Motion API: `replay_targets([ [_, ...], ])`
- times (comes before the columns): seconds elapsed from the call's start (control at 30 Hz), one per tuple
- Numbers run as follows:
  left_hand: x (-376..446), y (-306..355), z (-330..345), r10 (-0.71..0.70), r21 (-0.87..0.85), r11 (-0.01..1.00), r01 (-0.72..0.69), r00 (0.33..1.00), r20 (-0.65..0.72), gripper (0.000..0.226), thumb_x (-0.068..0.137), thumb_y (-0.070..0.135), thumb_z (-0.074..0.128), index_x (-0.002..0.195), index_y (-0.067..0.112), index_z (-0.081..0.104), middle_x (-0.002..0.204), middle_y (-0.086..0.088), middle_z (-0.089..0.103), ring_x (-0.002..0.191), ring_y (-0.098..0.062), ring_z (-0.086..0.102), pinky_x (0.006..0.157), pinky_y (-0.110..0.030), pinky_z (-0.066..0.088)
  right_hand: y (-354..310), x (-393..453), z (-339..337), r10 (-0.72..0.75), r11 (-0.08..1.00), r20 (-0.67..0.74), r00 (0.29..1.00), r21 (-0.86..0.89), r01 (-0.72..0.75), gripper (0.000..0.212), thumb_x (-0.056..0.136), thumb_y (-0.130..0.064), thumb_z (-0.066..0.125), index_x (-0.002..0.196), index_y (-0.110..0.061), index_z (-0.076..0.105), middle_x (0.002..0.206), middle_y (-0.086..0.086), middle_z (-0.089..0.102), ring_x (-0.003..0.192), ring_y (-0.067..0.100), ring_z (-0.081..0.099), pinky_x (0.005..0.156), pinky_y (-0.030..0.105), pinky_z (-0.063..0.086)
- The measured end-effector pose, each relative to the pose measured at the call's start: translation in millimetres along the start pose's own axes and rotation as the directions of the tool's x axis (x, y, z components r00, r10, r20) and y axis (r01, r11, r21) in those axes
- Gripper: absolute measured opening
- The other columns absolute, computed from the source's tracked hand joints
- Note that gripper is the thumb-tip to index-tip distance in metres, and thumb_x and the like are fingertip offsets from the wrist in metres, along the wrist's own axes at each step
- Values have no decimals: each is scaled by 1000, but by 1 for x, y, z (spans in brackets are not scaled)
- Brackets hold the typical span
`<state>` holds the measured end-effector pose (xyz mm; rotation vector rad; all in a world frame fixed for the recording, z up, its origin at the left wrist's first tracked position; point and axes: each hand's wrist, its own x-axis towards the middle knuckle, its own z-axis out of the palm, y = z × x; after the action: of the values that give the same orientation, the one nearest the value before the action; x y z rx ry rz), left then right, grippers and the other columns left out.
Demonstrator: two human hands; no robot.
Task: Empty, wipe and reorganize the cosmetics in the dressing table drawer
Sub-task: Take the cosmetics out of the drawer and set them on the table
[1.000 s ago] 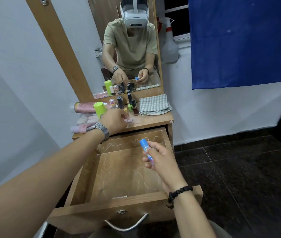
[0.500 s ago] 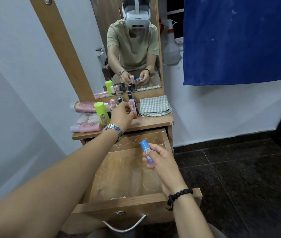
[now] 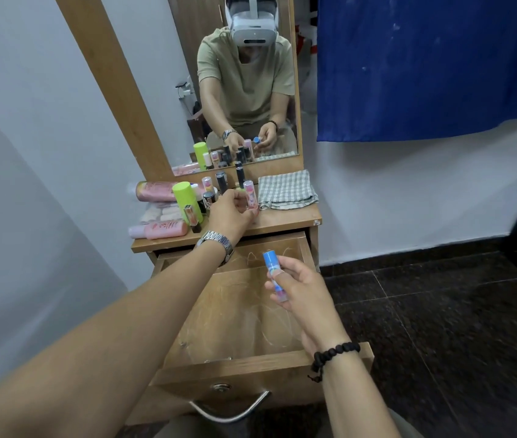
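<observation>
plainly both tubes look light, stiff and slick: right hand [image 3: 301, 289] pinches the blue-capped tube [image 3: 274, 275] mid-body, left hand [image 3: 231, 213] grips the pink tube [image 3: 249, 197] low on the bench [image 3: 282, 218].

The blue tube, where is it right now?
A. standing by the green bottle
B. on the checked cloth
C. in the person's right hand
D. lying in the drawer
C: the right hand pinches the blue tube above the open drawer, whose visible floor holds no cosmetics, while the left hand is at a pink tube on the tabletop.
</observation>
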<state>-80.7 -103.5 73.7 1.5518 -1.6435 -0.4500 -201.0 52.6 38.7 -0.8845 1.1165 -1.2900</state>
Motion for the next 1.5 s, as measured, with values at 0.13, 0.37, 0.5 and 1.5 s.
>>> replay_targets([
  [0.13, -43, 12, -21, 167, -106, 975, -194, 960, -225, 16, 89, 17, 63, 104, 21, 60, 98, 9, 64, 86, -3, 60, 75, -14, 50, -9, 0, -9, -45, 999, -94, 995, 20, 48, 33, 98, -13, 53, 130, -17, 55, 107, -1, 64, 89, 8, 62, 78, 22, 55],
  [0.37, -119, -17, -2, 70, 62, 971, -229, 525, 848, 25, 96, 21, 54, 118, 22, 64, 114, 5, 66, 94, -7, 61, 88, -23, 49, -23, -3, -28, -54, 979, -245, 968, 177, 100, 27, 98, -10, 52, 123, -12, 60, 103, 4, 64, 94, 13, 63, 81, 25, 54],
  [0.5, -133, -10, 6, -6, 71, 975, -211, 291, 957, 33, 100, 36, 43, 124, 21, 62, 111, 7, 65, 84, 6, 53, 80, -14, 40, -21, -8, -23, -61, 986, -206, 977, 141, 91, 29, 97, -11, 53, 126, -15, 58, 107, 2, 66, 96, 12, 64, 80, 24, 54],
  [1.5, -107, -3, -79, 561, 234, 678, -697, 696, 449, 52, 83, 16, 63, 131, 31, 50, 125, 14, 52, 112, -4, 47, 94, -20, 40, -9, -13, -3, -215, 874, -17, 976, -450, 185, 21, 81, -20, 74, 98, -28, 66, 93, -11, 68, 84, 0, 62, 71, 10, 45],
])
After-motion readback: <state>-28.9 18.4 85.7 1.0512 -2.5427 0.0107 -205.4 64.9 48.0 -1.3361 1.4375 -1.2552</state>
